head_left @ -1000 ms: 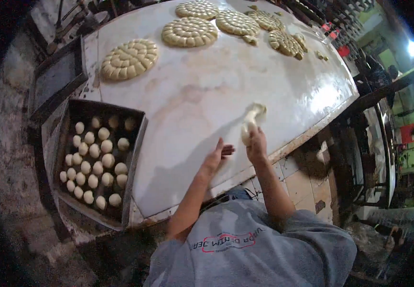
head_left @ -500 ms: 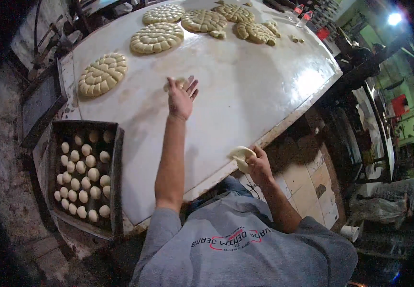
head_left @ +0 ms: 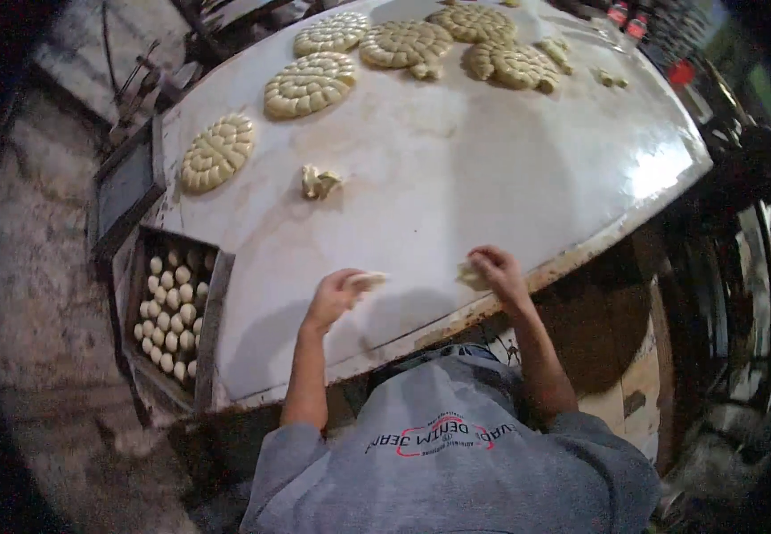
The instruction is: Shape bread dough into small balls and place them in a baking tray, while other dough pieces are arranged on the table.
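My left hand (head_left: 337, 295) is closed on a small pale dough piece (head_left: 368, 281) just above the near part of the table. To its right, my right hand (head_left: 499, 274) pinches another dough piece (head_left: 471, 274) close to the table's front edge. A gap separates the two pieces. Farther in, a crumpled dough lump (head_left: 320, 182) lies alone on the white tabletop (head_left: 403, 196), with neither hand touching it.
Large round coils of sectioned dough (head_left: 310, 84) lie along the far and left sides. Small scraps (head_left: 611, 78) sit at the far right. At the left, a dark tray (head_left: 217, 294) holds several dough balls, with another dark tray (head_left: 127, 187) behind it.
My left hand has drawn back from the dough lump and now grips a piece near my right hand. The round flat dough in my right hand now shows as a smaller piece.
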The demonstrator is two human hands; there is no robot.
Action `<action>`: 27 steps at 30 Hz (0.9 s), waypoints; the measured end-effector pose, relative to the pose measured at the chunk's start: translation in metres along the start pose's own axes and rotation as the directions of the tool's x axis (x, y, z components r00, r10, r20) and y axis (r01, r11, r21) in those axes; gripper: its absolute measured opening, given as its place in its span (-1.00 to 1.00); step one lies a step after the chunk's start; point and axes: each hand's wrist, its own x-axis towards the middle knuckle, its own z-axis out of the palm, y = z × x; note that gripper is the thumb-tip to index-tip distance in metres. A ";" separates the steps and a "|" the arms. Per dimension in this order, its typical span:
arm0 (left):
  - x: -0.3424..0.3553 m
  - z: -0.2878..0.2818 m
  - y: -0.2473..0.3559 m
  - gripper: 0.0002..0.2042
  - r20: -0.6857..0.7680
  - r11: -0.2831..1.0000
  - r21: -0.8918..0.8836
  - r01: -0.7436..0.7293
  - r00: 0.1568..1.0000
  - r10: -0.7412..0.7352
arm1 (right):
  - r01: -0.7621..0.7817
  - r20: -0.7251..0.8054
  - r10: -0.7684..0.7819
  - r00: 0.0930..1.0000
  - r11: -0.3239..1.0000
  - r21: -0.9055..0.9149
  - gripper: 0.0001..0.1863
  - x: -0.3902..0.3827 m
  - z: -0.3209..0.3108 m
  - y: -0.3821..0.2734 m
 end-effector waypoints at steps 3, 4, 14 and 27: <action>-0.035 -0.041 -0.039 -0.81 -0.353 0.971 0.239 -0.007 0.931 0.094 | 0.198 0.007 -0.203 0.979 0.946 -0.255 -0.69 0.033 -0.039 0.016; -0.045 -0.054 -0.059 -0.77 -0.405 0.755 0.655 0.024 0.855 0.325 | 0.289 0.089 -0.330 0.940 0.627 -0.723 -0.56 0.049 -0.051 0.021; 0.101 -0.047 -0.047 -0.88 -0.755 0.748 0.606 0.271 0.494 0.432 | 0.208 -0.025 -0.619 0.785 0.301 -0.931 -0.79 0.175 0.031 0.000; 0.040 -0.111 -0.078 -0.87 -0.860 0.775 0.506 0.378 0.159 0.484 | 0.107 -0.107 -0.695 0.711 0.258 -0.960 -0.80 0.155 -0.038 -0.006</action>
